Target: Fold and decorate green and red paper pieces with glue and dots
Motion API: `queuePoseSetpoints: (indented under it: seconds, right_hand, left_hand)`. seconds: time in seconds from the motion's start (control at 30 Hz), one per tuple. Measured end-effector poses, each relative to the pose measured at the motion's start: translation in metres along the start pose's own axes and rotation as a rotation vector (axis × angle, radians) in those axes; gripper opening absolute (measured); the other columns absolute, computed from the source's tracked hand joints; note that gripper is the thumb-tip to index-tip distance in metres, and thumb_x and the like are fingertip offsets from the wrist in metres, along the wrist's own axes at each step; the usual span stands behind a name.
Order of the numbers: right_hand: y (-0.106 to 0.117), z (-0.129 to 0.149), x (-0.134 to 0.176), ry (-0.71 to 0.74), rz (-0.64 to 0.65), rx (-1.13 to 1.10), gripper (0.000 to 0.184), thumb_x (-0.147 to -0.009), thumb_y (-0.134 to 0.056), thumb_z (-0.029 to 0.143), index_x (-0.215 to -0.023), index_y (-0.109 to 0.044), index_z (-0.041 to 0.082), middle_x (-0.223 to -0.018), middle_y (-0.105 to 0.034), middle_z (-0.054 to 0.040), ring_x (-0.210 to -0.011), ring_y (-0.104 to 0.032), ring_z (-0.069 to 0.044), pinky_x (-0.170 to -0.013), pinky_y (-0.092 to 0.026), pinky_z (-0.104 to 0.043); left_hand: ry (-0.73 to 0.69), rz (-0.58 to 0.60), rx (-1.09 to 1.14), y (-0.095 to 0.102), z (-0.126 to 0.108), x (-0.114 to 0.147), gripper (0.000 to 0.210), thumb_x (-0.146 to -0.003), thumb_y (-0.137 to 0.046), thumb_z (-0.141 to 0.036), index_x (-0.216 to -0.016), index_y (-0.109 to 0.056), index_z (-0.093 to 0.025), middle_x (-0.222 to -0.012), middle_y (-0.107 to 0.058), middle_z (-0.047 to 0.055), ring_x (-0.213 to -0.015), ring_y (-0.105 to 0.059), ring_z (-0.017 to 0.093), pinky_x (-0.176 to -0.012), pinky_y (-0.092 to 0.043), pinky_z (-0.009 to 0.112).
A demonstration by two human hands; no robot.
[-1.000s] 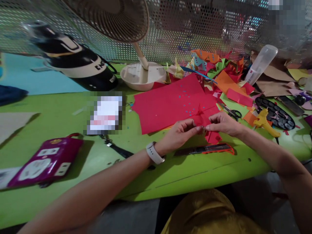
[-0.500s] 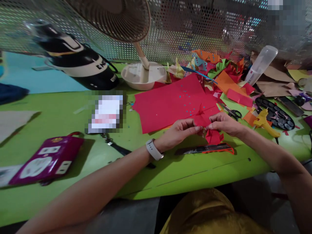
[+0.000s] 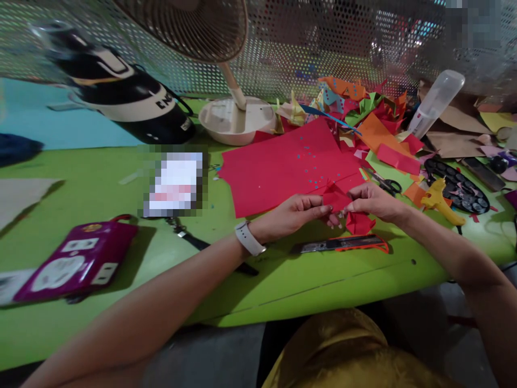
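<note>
Between my two hands is a small folded piece of red paper. My left hand pinches its left side, thumb against fingers. From the right, my right hand grips its other edge between thumb and forefinger. Another red folded paper piece lies just below my right hand. Nearer me rests a box cutter with an orange handle edge, its blade end pointing left. A large red paper sheet with small blue dots lies flat behind my hands.
A phone, a purple pouch, a black bottle and a fan base are on the left. To the right are scissors, a yellow glue gun, a black palette and paper scraps.
The folded red paper has turned slightly and shows more of a flat face between my fingers. Both hands keep hold of it. The view has shifted a little.
</note>
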State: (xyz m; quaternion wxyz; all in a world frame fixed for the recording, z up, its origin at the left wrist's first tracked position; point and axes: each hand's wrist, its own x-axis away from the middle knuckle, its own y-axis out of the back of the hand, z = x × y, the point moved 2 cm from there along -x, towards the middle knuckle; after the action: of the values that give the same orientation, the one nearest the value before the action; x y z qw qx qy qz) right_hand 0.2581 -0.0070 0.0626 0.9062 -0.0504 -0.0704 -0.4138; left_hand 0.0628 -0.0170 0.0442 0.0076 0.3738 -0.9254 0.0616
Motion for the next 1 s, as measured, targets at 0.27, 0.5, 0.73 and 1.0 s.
queuePoseSetpoints:
  seconds: [0.27,0.5,0.73,1.0]
  right_hand:
    - [0.003,-0.001,0.0,-0.029,-0.077,0.024,0.016,-0.067,-0.07,0.03,-0.067,-0.067,0.014,-0.059,-0.064,0.0017,-0.051,-0.05,-0.007,-0.05,-0.038,-0.021]
    - [-0.002,0.001,-0.004,0.045,-0.217,0.083,0.031,-0.071,-0.073,0.038,-0.059,-0.053,0.017,-0.047,-0.039,0.0098,-0.044,-0.028,-0.003,-0.043,-0.018,-0.021]
    - [-0.007,0.003,0.0,0.024,-0.193,0.127,0.034,-0.073,-0.071,0.045,-0.062,-0.055,0.018,-0.052,-0.045,0.0067,-0.049,-0.038,-0.006,-0.047,-0.028,-0.023]
    - [-0.003,-0.005,-0.001,0.025,-0.206,0.216,0.041,-0.071,-0.074,0.048,-0.058,-0.046,0.02,-0.056,-0.04,0.007,-0.053,-0.037,-0.007,-0.051,-0.031,-0.024]
  left_hand:
    - [0.03,0.057,0.164,0.003,0.001,0.001,0.038,-0.088,-0.063,-0.051,-0.085,-0.072,-0.015,-0.084,-0.077,0.01,-0.083,-0.071,0.02,-0.089,-0.052,0.038]
    - [0.033,-0.085,0.173,-0.005,0.015,0.002,0.041,-0.084,-0.067,-0.056,-0.1,-0.071,-0.018,-0.092,-0.076,0.006,-0.089,-0.071,0.021,-0.09,-0.052,0.037]
    - [0.103,-0.021,0.073,-0.017,0.013,0.001,0.038,-0.086,-0.065,-0.054,-0.092,-0.07,-0.017,-0.086,-0.073,0.003,-0.078,-0.067,0.015,-0.076,-0.055,0.029]
    - [0.001,-0.08,-0.098,-0.015,0.007,0.0,0.029,-0.088,-0.062,-0.047,-0.088,-0.07,-0.02,-0.087,-0.073,0.002,-0.092,-0.067,0.018,-0.088,-0.051,0.032]
